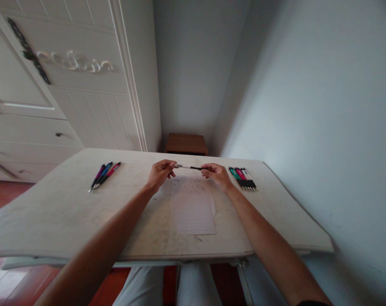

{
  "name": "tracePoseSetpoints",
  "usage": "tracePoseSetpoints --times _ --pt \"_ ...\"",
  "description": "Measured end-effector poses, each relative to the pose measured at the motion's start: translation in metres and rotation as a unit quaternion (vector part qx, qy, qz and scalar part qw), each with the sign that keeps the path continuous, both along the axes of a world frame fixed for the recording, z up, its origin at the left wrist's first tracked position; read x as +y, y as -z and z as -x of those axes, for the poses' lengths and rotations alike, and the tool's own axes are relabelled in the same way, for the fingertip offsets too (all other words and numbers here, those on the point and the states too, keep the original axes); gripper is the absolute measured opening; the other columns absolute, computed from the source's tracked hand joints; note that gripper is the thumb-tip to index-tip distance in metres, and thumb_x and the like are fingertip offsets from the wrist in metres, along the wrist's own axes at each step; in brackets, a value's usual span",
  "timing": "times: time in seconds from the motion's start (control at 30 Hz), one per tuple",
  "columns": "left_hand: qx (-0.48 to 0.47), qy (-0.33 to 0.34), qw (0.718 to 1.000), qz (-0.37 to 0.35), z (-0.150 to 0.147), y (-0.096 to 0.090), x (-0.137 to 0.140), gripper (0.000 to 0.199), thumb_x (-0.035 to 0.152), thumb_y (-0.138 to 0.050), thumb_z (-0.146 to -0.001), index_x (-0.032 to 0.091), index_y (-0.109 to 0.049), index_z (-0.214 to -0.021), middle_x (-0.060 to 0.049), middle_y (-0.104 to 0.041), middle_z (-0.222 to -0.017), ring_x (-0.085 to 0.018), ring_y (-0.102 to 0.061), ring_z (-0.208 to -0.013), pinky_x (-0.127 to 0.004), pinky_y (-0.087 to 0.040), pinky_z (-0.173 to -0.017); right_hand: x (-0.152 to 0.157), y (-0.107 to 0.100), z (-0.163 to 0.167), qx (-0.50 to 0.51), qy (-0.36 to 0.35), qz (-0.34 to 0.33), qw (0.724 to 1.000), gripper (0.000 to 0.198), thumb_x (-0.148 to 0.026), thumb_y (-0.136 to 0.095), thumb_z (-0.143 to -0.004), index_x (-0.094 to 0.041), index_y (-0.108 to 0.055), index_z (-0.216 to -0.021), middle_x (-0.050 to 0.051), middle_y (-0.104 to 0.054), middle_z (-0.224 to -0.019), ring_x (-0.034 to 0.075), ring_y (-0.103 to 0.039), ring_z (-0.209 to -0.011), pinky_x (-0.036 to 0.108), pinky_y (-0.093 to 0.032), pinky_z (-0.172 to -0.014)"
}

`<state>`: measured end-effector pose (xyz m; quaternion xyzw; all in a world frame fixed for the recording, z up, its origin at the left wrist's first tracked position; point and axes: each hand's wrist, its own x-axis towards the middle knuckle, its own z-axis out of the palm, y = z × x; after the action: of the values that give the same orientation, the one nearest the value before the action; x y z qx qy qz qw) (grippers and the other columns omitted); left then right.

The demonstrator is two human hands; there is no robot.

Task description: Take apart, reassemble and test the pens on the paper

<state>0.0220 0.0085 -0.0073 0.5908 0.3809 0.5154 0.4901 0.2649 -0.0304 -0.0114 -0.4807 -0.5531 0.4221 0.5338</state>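
Note:
Between my two hands a white pen with a black grip [189,167] is held level above the table, its ends in my fingertips. My left hand [162,172] pinches the white end. On the black end, the fingers of my right hand [216,173] are closed. Just below the pen lies a lined sheet of paper [193,212] with scribbles across its upper part. Several pens [243,178] in green, pink, red and white rest side by side to the right of my right hand. Farther left are three pens [104,175], purple, blue and red, with dark grips.
The white table [142,238] has a stained top. A tall white cabinet [94,97] stands beyond its left side, and a bluish wall [323,127] runs along the right. Behind the far edge is a small brown wooden piece of furniture [186,142].

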Motion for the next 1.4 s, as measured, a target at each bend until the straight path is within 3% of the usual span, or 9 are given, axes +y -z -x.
tracePoseSetpoints --times 0.27,0.47,0.6,0.8,0.93,1.07,1.17,1.3,1.4 --pt "0.037 0.041 0.998 -0.004 -0.004 0.000 -0.004 0.047 0.052 -0.072 -0.068 0.010 -0.069 -0.089 -0.005 -0.066 -0.061 -0.012 -0.057 -0.049 -0.022 -0.041 -0.046 -0.004 0.001 0.010 -0.015 -0.041 0.029 0.999 0.036 -0.039 -0.080 -0.063 -0.017 -0.074 -0.090 0.003 -0.071 -0.071 0.013 -0.061 -0.060 0.026 -0.048 -0.061" --pt "0.059 0.042 0.997 -0.016 -0.006 -0.002 -0.007 0.046 0.052 -0.069 -0.071 0.011 -0.068 -0.091 -0.005 -0.066 -0.063 -0.013 -0.059 -0.051 -0.022 -0.042 -0.047 -0.006 0.000 0.010 -0.030 -0.035 0.018 0.999 0.032 -0.041 -0.076 -0.066 -0.016 -0.075 -0.086 0.004 -0.072 -0.073 0.012 -0.060 -0.058 0.026 -0.049 -0.060" --pt "0.094 0.035 0.995 -0.021 -0.006 -0.002 -0.008 0.047 0.059 -0.062 -0.075 0.012 -0.066 -0.079 -0.009 -0.071 -0.074 -0.011 -0.057 -0.049 -0.022 -0.042 -0.046 -0.008 -0.003 0.011 -0.059 -0.020 -0.030 0.998 0.027 -0.040 -0.072 -0.070 -0.016 -0.075 -0.081 0.003 -0.070 -0.068 0.013 -0.059 -0.059 0.026 -0.050 -0.061" --pt "0.159 0.004 0.987 -0.013 -0.006 0.001 -0.010 0.059 0.068 -0.045 -0.083 0.015 -0.057 -0.059 -0.003 -0.058 -0.047 -0.010 -0.050 -0.040 -0.022 -0.035 -0.044 -0.012 -0.007 0.014 -0.085 -0.016 -0.062 0.994 0.021 -0.038 -0.070 -0.073 -0.018 -0.075 -0.077 0.002 -0.069 -0.066 0.015 -0.060 -0.060 0.027 -0.050 -0.063" --pt "0.160 -0.016 0.987 0.013 -0.005 0.002 -0.011 0.063 0.069 -0.039 -0.085 0.015 -0.054 -0.056 -0.002 -0.054 -0.043 -0.010 -0.049 -0.039 -0.022 -0.034 -0.042 -0.013 -0.007 0.016 -0.081 -0.024 -0.061 0.995 0.021 -0.038 -0.069 -0.074 -0.018 -0.075 -0.076 0.002 -0.068 -0.066 0.015 -0.060 -0.061 0.026 -0.050 -0.063" --pt "0.110 0.005 0.994 -0.025 -0.004 0.000 -0.011 0.052 0.064 -0.055 -0.080 0.013 -0.063 -0.088 -0.007 -0.068 -0.076 -0.012 -0.059 -0.050 -0.022 -0.041 -0.045 -0.012 -0.007 0.015 -0.080 -0.018 -0.061 0.995 0.021 -0.038 -0.069 -0.073 -0.017 -0.074 -0.076 0.002 -0.068 -0.067 0.014 -0.060 -0.060 0.026 -0.050 -0.063" --pt "0.083 0.019 0.996 -0.037 -0.005 -0.002 -0.010 0.060 0.054 -0.073 -0.067 0.016 -0.058 -0.112 -0.009 -0.068 -0.096 -0.013 -0.064 -0.058 -0.022 -0.045 -0.047 -0.011 -0.007 0.013 -0.085 -0.009 -0.059 0.995 0.023 -0.039 -0.069 -0.073 -0.017 -0.074 -0.076 0.002 -0.068 -0.067 0.014 -0.060 -0.060 0.026 -0.049 -0.062" --pt "0.127 0.016 0.991 -0.048 -0.007 -0.001 -0.008 0.042 0.054 -0.070 -0.070 0.014 -0.066 -0.082 -0.004 -0.065 -0.065 -0.012 -0.058 -0.050 -0.022 -0.044 -0.048 -0.011 -0.006 0.012 -0.091 -0.006 -0.054 0.994 0.024 -0.040 -0.068 -0.074 -0.018 -0.074 -0.076 0.002 -0.068 -0.068 0.015 -0.060 -0.061 0.027 -0.049 -0.063" --pt "0.163 -0.008 0.985 -0.052 -0.006 0.000 -0.008 0.050 0.061 -0.054 -0.081 0.016 -0.060 -0.061 -0.001 -0.055 -0.047 -0.011 -0.051 -0.043 -0.022 -0.040 -0.046 -0.011 -0.006 0.012 -0.099 -0.009 -0.058 0.993 0.024 -0.041 -0.068 -0.074 -0.018 -0.074 -0.075 0.002 -0.069 -0.068 0.016 -0.061 -0.062 0.028 -0.050 -0.064"
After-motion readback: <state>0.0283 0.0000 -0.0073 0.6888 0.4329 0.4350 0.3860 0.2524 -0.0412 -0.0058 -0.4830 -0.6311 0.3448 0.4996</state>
